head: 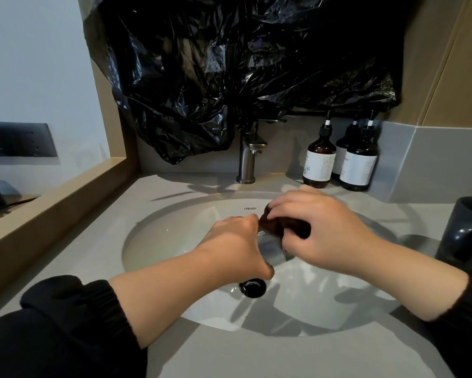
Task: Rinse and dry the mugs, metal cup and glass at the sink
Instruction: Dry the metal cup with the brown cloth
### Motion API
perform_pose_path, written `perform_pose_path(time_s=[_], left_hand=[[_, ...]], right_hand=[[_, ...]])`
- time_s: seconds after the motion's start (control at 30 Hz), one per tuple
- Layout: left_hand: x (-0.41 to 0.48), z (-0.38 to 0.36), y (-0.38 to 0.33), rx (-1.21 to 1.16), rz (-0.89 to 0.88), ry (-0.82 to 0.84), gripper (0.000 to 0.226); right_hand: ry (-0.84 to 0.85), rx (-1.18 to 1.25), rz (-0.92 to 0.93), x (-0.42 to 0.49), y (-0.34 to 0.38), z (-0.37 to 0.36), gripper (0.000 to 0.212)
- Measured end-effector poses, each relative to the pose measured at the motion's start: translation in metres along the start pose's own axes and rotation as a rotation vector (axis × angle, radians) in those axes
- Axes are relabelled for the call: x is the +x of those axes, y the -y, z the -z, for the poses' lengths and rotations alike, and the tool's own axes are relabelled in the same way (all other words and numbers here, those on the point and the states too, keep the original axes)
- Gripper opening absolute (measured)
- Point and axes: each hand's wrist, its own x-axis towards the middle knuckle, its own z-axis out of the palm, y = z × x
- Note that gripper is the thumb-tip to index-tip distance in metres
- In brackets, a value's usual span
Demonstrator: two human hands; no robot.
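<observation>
Over the white sink basin point(169, 236) my left hand point(237, 246) grips a clear glass point(273, 248), which is mostly hidden between my hands. My right hand point(319, 227) holds a dark brown cloth point(281, 223) and presses it against the top of the glass. A dark grey mug point(466, 230) stands on the counter at the right edge, apart from both hands. No metal cup shows in this view.
A brushed metal tap point(248, 159) rises behind the basin, with no water visible. Three brown pump bottles point(320, 162) stand at the back right. Black plastic sheeting point(243, 64) covers the wall above. The black drain point(252, 287) lies below my left hand. A wooden ledge point(52, 208) borders the left.
</observation>
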Motion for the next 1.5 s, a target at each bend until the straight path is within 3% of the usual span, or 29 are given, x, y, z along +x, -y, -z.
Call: perform_pose_path(time_s=[0.13,0.27,0.43,0.57,0.7,0.83,0.97,1.13,1.2,1.37,1.5], left_hand=[[-0.004,-0.002,-0.007,0.022,-0.128,-0.051,0.049],[-0.003,-0.001,-0.007,-0.090,-0.133,-0.084,0.049],[-0.001,0.001,-0.003,-0.248,-0.027,-0.059,0.050],[0.002,0.006,0.001,-0.339,0.097,-0.089,0.055],[0.007,0.013,0.008,-0.368,0.253,-0.095,0.064],[0.011,0.007,0.010,-0.404,0.307,0.010,0.051],[0.009,0.002,0.009,-0.538,0.279,0.084,0.058],[0.001,0.013,0.010,-1.045,0.210,0.208,0.023],[-0.002,0.016,0.009,-1.116,0.173,0.226,0.016],[-0.004,0.014,0.007,-0.694,0.047,0.147,0.035],[-0.005,0.008,0.003,-0.473,0.024,0.078,0.046]], right_hand=[[0.079,0.373,-0.427,0.006,-0.016,0.011,0.032],[0.146,0.778,-0.766,0.000,-0.033,0.010,0.034],[0.178,1.045,-0.929,0.002,-0.036,0.005,0.018],[0.238,1.256,-1.092,-0.005,-0.034,0.004,0.020],[0.164,1.272,-0.928,0.000,-0.022,0.009,0.019],[-0.112,0.622,-0.430,0.000,-0.011,0.014,0.035],[-0.019,0.065,0.067,-0.009,-0.012,0.002,0.034],[-0.009,0.096,-0.009,-0.009,-0.030,-0.001,0.035],[0.000,0.107,-0.117,-0.010,-0.040,-0.003,0.037],[-0.214,0.333,-0.387,-0.002,-0.032,0.005,0.042],[-0.038,0.532,-0.384,-0.004,-0.012,0.009,0.035]])
